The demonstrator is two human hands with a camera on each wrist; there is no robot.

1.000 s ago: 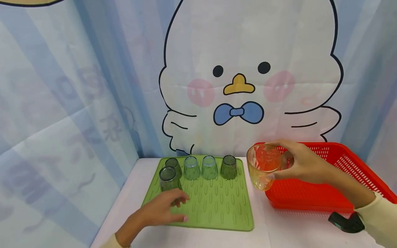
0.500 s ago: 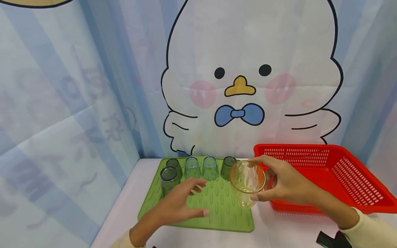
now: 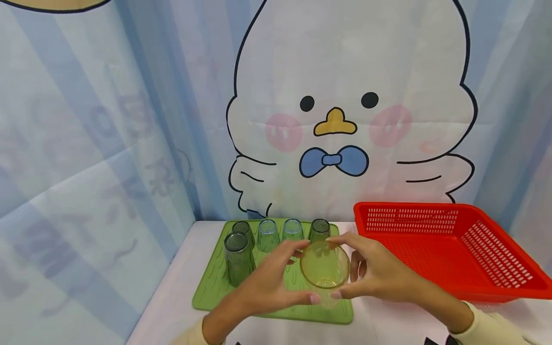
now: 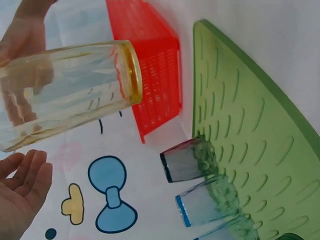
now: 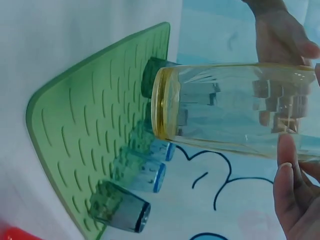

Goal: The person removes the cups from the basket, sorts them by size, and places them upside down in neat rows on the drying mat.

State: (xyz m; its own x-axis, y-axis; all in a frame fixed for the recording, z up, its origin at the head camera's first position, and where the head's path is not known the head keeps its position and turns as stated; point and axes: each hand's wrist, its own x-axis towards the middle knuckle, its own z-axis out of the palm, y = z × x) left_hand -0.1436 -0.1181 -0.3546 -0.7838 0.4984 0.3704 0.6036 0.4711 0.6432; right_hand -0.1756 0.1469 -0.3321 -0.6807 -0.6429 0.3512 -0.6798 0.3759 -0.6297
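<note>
A clear yellow-tinted drinking glass (image 3: 325, 266) is held above the right part of the green ridged mat (image 3: 211, 290). My right hand (image 3: 379, 270) pinches its right side between thumb and fingers. Close by its left side, my left hand (image 3: 269, 282) has fingers and thumb spread, with a small gap to the glass in the left wrist view. The thick amber end (image 4: 134, 72) points down towards the mat. On the mat stand a dark glass (image 3: 239, 266) at front left and, along the back, two pale blue glasses (image 3: 268, 235) between dark ones (image 3: 320, 231).
A red perforated basket (image 3: 431, 287) stands right of the mat on the white table (image 3: 172, 292). A curtain (image 3: 336, 57) printed with a cartoon bird hangs right behind.
My right hand has carried the yellow-tinted glass left and down, from before the basket to over the mat. My left hand has moved right, up to the glass.
</note>
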